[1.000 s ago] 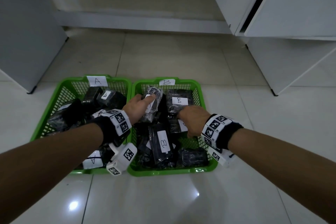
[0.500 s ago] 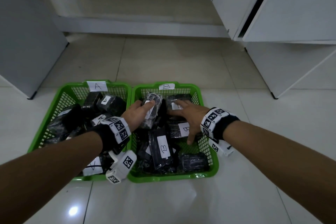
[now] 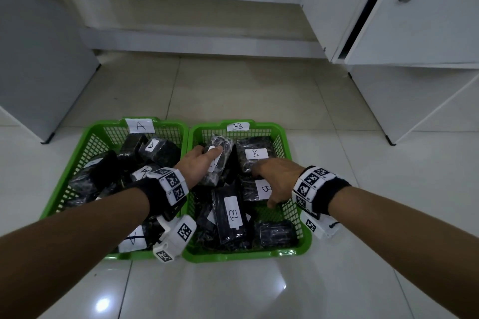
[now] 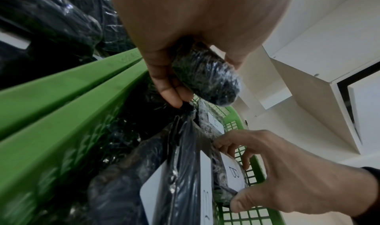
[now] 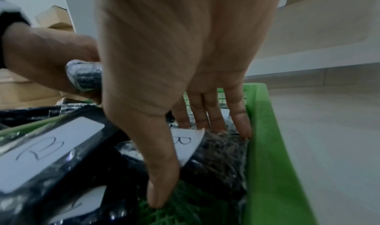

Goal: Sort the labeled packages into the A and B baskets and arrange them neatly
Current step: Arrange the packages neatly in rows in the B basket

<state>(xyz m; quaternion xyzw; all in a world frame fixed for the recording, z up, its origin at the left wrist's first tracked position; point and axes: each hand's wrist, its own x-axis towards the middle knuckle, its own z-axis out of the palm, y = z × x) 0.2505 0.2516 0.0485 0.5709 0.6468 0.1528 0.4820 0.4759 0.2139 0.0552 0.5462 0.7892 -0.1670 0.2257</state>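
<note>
Green plastic baskets are sitting side by side on the tiled floor [image 3: 233,80], rims touching: A basket [image 3: 90,137] on the left w/ black wrapped pkgs in a loose heap, B basket [image 3: 287,134] on the right w/ its pkgs lying flatter. Left hand [image 3: 195,166] is gripping a black wrapped package [image 3: 220,160] (shiny crinkled film, white label partly under the thumb) over the B basket's far left corner. Right hand [image 3: 280,181] is lying spread, fingers straight, pressing on a B-labelled package [image 3: 255,189] beside the basket's right wall.
</note>
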